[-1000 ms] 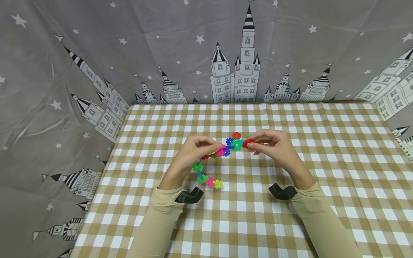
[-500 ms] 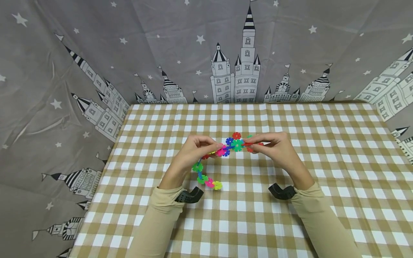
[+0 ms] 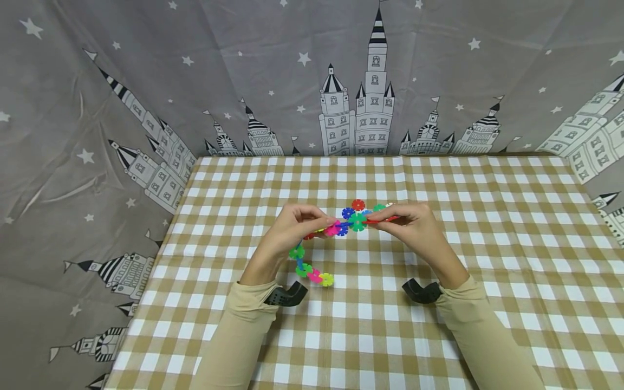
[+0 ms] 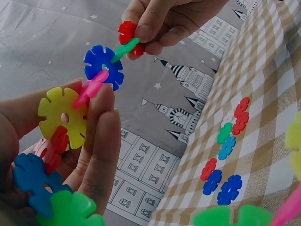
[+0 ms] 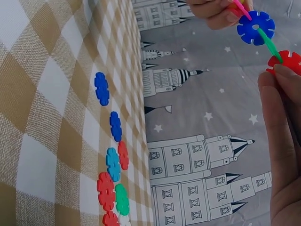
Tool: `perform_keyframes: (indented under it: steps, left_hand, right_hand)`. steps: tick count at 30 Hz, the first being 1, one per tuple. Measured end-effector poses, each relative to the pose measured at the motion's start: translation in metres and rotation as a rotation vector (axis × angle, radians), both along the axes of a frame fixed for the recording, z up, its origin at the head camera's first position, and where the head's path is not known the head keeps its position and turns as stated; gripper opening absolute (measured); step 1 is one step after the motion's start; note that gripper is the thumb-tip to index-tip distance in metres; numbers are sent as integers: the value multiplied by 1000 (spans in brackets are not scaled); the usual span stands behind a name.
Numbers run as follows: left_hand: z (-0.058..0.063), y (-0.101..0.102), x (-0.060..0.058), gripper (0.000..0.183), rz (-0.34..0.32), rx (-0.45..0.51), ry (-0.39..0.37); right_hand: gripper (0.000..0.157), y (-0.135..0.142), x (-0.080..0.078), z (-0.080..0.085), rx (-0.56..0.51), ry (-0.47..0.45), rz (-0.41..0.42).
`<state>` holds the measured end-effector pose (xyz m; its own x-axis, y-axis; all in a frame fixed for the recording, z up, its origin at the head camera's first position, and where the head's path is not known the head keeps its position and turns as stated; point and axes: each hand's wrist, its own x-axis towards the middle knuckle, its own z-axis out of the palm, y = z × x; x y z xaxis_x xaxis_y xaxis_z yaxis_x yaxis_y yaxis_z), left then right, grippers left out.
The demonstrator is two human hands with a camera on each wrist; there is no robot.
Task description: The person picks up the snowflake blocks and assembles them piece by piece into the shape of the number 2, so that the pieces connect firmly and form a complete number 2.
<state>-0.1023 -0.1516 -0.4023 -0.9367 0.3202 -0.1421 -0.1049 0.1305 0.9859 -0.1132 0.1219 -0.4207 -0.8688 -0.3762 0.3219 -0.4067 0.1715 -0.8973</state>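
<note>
Raised above the surface, well in from its left edge, the disc chain should prove light, stiff-pieced and loose-jointed, best pinched beside a joint, with the left hand curled about the yellow disc and the right hand pinching the red disc.

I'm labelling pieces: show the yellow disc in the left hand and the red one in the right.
Yellow disc [image 4: 56,113]: left wrist view, face beside its hole.
Red disc [image 5: 291,60]: right wrist view, upper part.
</note>
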Motion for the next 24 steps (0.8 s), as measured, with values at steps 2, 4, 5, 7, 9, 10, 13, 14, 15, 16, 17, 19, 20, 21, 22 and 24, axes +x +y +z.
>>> perform_keyframes:
  steps: [2, 4, 5, 7, 9, 10, 13, 14, 15, 16, 17, 19, 20, 21, 22, 24]
  left_hand:
    - [-1, 0, 0, 14, 0, 1, -7]
    - [-1, 0, -1, 14, 0, -2, -10]
    - [-1, 0, -1, 15, 0, -5, -11]
    - [-1, 1, -1, 15, 0, -9, -12]
    - [-1, 1, 0, 15, 1, -6, -13]
    - [0, 2, 0, 14, 0, -2, -13]
    - [1, 3, 1, 14, -2, -1, -12]
    - [1, 3, 1, 14, -4, -7, -10]
    - [2, 3, 1, 15, -5, -12, -7]
    - [2, 3, 1, 15, -6, -17, -5]
    - [1, 3, 1, 16, -7, -23, 0]
    - [1, 3, 1, 17, -6, -25, 6]
    - [1, 3, 1, 17, -3, -21, 7]
    - [1, 3, 1, 17, -1, -16, 6]
    - [1, 2, 1, 17, 1, -10, 6]
    - [1, 2, 2, 16, 6, 1, 3]
  right_hand:
    - [19, 0, 0, 0, 0, 4, -4]
    - [19, 0, 1, 0, 1, 6, -6]
    - [19, 0, 1, 0, 0, 6, -8]
    - [18, 0, 1, 0, 4, 9, -13]
    - [16, 0, 1, 0, 18, 12, -21]
    - [16, 0, 1, 1, 24, 14, -25]
    - [15, 1, 1, 2, 51, 15, -43]
    - [15, 1, 1, 2, 59, 14, -50]
    - [15, 1, 1, 3, 64, 12, -55]
    - [16, 2, 2, 3, 71, 11, -59]
    - [15, 2, 2, 3, 75, 10, -62]
    - [15, 3, 2, 3, 74, 6, -64]
    - [15, 4, 2, 3, 71, 5, -63]
    - [14, 4, 2, 3, 68, 4, -61]
    - [14, 5, 2, 3, 61, 1, -57]
    - [14, 5, 1, 2, 47, -5, -50]
